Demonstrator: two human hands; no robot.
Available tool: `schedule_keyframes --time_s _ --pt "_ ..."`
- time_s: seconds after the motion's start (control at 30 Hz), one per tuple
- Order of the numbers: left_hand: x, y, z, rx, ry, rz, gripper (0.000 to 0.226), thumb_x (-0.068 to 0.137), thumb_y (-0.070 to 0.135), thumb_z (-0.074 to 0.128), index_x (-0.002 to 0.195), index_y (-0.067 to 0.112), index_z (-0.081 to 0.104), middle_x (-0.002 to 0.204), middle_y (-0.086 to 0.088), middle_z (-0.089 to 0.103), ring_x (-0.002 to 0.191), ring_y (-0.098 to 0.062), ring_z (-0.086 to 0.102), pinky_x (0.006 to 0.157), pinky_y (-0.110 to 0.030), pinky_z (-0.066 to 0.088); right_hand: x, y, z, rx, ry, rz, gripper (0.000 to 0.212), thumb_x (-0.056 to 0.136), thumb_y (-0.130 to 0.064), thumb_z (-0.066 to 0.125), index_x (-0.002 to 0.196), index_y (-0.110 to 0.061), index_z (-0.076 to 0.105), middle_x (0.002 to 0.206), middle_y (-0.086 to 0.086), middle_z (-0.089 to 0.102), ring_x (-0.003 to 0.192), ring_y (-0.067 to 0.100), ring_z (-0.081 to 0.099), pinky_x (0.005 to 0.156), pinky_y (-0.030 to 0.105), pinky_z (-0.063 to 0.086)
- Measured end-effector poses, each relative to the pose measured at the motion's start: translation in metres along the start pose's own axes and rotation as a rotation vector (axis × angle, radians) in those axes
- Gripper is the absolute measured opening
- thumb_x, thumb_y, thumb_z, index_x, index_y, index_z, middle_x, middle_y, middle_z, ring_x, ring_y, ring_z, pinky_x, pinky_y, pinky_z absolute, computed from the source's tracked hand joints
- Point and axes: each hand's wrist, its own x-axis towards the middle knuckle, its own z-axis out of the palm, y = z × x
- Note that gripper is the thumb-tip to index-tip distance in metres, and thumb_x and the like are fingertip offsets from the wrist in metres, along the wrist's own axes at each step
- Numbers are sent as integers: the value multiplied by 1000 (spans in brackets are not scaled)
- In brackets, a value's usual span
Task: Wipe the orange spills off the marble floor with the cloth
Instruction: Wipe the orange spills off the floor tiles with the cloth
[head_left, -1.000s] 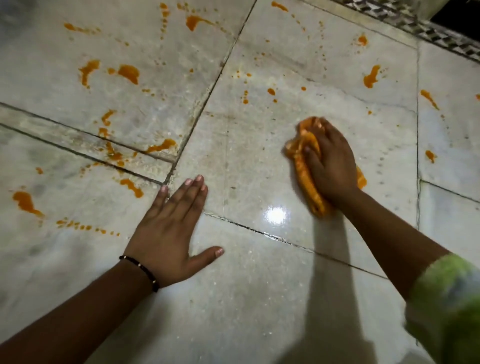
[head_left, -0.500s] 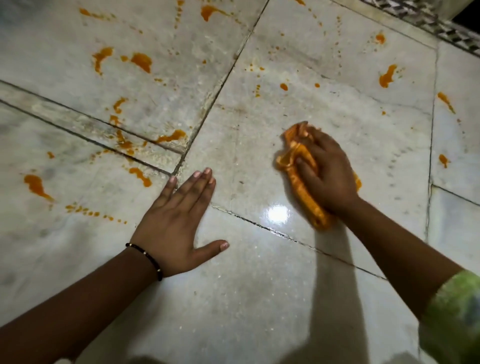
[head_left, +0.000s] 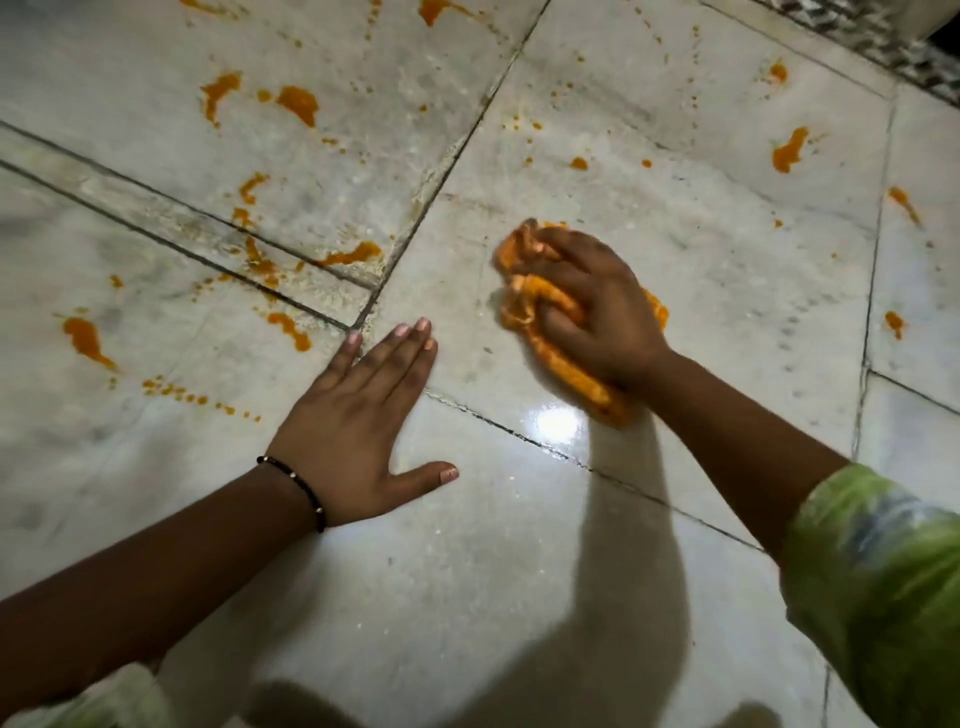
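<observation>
Marble floor (head_left: 467, 597): pale grey-white slabs with dark joint lines, filling nearly the whole view; glossy, with one bright light reflection just beside the cloth's near end. Arm shadows fall across the near slabs.

Patterned border strip (head_left: 883, 36): dark and light mosaic along the far right corner, cut off by the frame edge; detail too blurred to read.

Green sleeve (head_left: 883, 597): right arm, lower right, cut off by the frame. A pale bit of fabric shows at the lower left edge, hard to make out.

Orange spills (head_left: 296, 101): blots and trails of droplets, thickest on the far left slabs and along the narrow strip between two joint lines; more blots on the far right slabs, well apart from the cloth. The slab around the cloth shows only faint specks and dull smears.

Left hand (head_left: 353, 426): palm down on the floor, fingers straight and together, thumb spread to the side, holding nothing. Its fingertips lie near the crossing of joints, with spills just beyond them.

Right hand (head_left: 592, 306): fingers curled over and gripping the cloth, pressing it to the floor; blurred at the knuckles.

Cloth (head_left: 545, 306): orange, bunched, lying on the central slab under the right hand. Much of it is hidden by the hand; folds show at the far side, the left side and toward the wrist.

Black bead bracelet (head_left: 306, 488): on the left wrist.
</observation>
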Motion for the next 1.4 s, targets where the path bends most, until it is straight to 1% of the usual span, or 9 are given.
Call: schedule_keyframes --time_s 0.17,0.3,0.5,0.73,0.87,1.0,1.13,1.27,1.4 --pt "1 1 0 3 7 -6 100 80 78 28 150 7 16 159 -9 9 146 -20 9 117 -47 8 68 -10 20 -105 138 428 57 77 -44 44 127 -23 60 144 9 45 130 33 41 109 39 30" --pt "1 0 1 12 7 -6 100 81 78 25 150 6 17 158 -10 12 146 -21 11 117 -47 11 80 -45 39 -114 4 175 55 78 -40 48 129 -22 59 146 9 43 132 36 39 109 42 29" --pt "0 -1 2 3 9 1 100 81 79 23 150 7 15 159 -8 9 146 -19 7 117 -46 9 -54 -31 1 -36 -33 -2 54 84 -38 46 135 -23 52 149 8 39 137 30 35 112 43 28" --pt "0 1 1 10 8 -17 102 80 81 22 151 8 11 159 -7 5 147 -18 3 118 -46 7 7 34 -11 -121 276 738 58 76 -52 38 123 -27 61 136 4 53 123 28 48 101 41 40" --pt "0 1 0 24 -1 -15 101 80 80 22 151 7 13 159 -8 8 146 -18 6 118 -46 8 32 -28 30 -185 113 497 61 78 -49 38 132 -26 54 144 8 45 127 34 44 105 43 34" --pt "-1 2 -1 14 -6 -20 102 80 80 21 151 8 13 159 -8 8 146 -18 5 118 -45 6 -61 -70 15 -71 14 142 59 84 -42 46 141 -27 44 154 5 31 139 28 32 112 41 28" --pt "-2 1 1 20 -4 -25 101 81 81 18 151 8 11 159 -8 7 146 -17 4 117 -44 5 -133 -28 -16 -44 186 488 59 79 -44 47 134 -24 54 146 9 43 133 30 40 110 44 31" --pt "-1 3 0 24 -6 -26 102 80 81 16 151 8 10 159 -8 5 146 -19 4 118 -46 5 -84 14 -22 -184 321 929 62 77 -45 44 135 -26 51 148 8 39 134 31 36 110 46 29" --pt "0 3 1 47 -20 -22 102 81 81 15 151 7 9 159 -9 5 146 -20 4 118 -45 6 -36 -9 5 -172 160 665 65 74 -51 42 134 -26 53 146 9 43 132 35 39 109 45 31"
